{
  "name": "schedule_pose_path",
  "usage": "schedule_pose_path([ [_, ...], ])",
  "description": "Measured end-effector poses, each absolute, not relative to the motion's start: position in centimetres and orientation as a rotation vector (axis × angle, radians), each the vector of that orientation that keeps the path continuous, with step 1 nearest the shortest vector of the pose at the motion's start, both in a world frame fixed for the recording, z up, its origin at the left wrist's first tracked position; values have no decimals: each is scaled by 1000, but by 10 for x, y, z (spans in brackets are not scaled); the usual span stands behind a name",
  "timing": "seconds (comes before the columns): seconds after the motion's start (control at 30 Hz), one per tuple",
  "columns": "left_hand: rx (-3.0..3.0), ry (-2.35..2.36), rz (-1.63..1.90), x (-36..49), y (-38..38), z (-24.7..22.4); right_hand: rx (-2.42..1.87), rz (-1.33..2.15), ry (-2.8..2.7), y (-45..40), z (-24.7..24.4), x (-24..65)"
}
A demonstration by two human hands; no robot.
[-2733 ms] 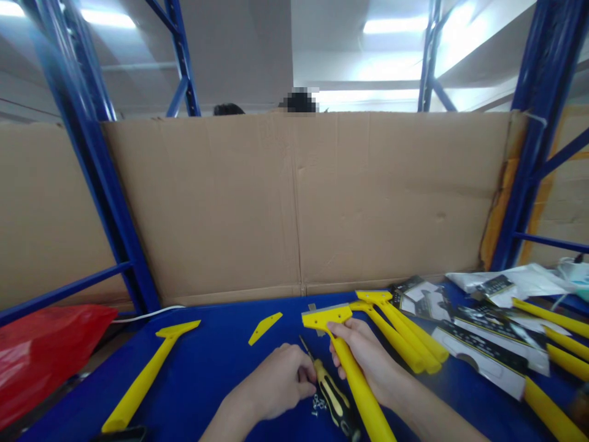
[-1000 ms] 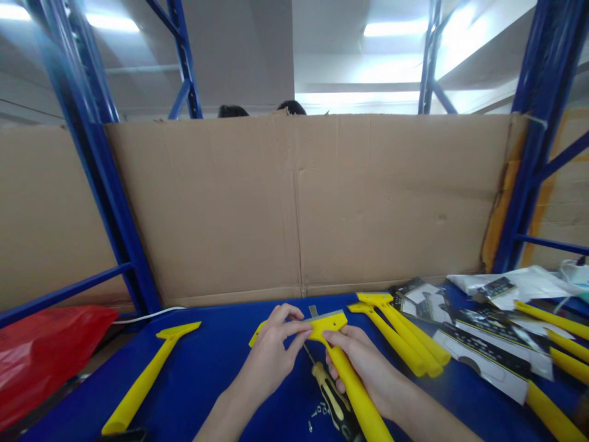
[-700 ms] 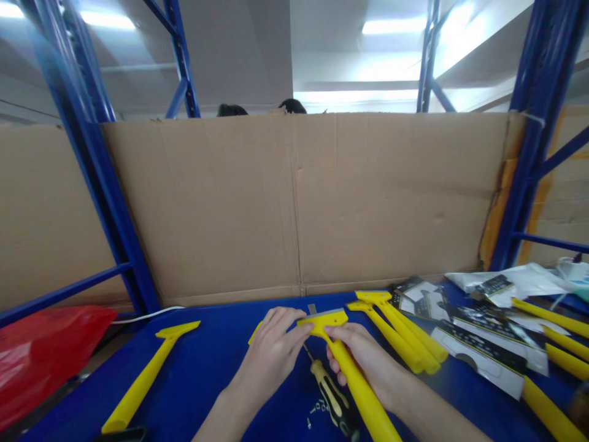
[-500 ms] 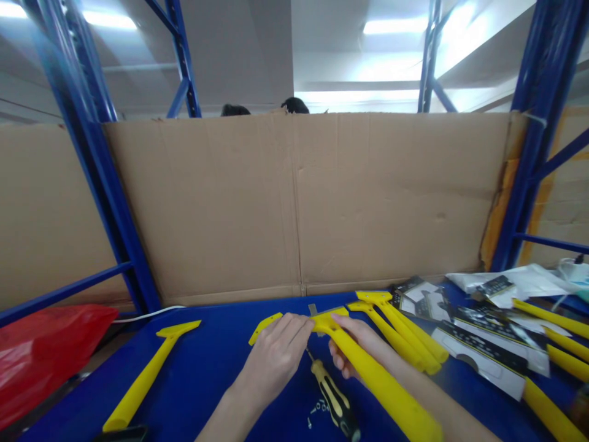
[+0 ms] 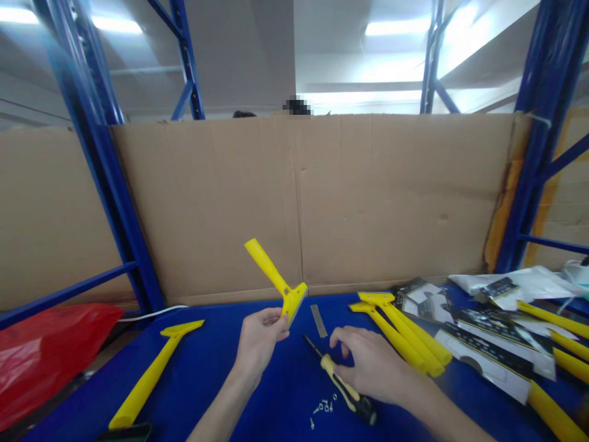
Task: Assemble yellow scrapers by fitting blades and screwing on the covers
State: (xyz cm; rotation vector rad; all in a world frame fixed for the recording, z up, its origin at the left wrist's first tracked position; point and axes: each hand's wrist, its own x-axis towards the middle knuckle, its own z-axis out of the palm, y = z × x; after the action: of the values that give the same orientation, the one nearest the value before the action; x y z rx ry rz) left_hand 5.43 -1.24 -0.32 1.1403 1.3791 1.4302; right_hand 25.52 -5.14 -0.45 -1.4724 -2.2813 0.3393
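My left hand (image 5: 263, 344) is closed on a yellow scraper (image 5: 269, 265), gripping it by the head with its handle pointing up and to the left. A grey metal edge shows along the head. My right hand (image 5: 370, 362) is over a screwdriver (image 5: 346, 387) with a cream and black handle, fingers curved and apart. The thumb lies at the handle; whether it touches, I cannot tell. A flat metal blade (image 5: 318, 320) lies between the hands. Several small screws and nuts (image 5: 324, 406) are scattered left of the screwdriver.
Another yellow scraper (image 5: 151, 374) lies at the left, near a red plastic bag (image 5: 50, 356). Several yellow scrapers (image 5: 402, 331) and printed card packages (image 5: 483, 359) lie on the right. A cardboard panel (image 5: 299, 202) stands behind the blue tabletop (image 5: 216, 368).
My left hand has lifted the scraper, now flipped with its handle upward. My right hand has let go of it and moved to the screwdriver. The separate yellow plate no longer shows apart.
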Motion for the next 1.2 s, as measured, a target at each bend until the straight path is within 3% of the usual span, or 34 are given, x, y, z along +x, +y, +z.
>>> schedule_pose_path([
  [0.1,978,1353,1389,57,-17,0,-1402,248,-2313,-54,2,262],
  [0.2,955,1334,1353,59,-21,3,-1284,374,-2483,-63,4,256],
  [0.5,950,1291,1288,67,-27,4,-1335,371,-2582,-67,-13,243],
  [0.73,946,1296,1276,71,-28,3,-1265,475,-2297,-53,-15,244],
  [0.93,1048,1245,1164,82,-37,2,-1171,781,-1775,-42,-10,236],
  [1.2,1229,1184,1129,89,-36,-10,-1168,906,-1695,-41,-15,230],
])
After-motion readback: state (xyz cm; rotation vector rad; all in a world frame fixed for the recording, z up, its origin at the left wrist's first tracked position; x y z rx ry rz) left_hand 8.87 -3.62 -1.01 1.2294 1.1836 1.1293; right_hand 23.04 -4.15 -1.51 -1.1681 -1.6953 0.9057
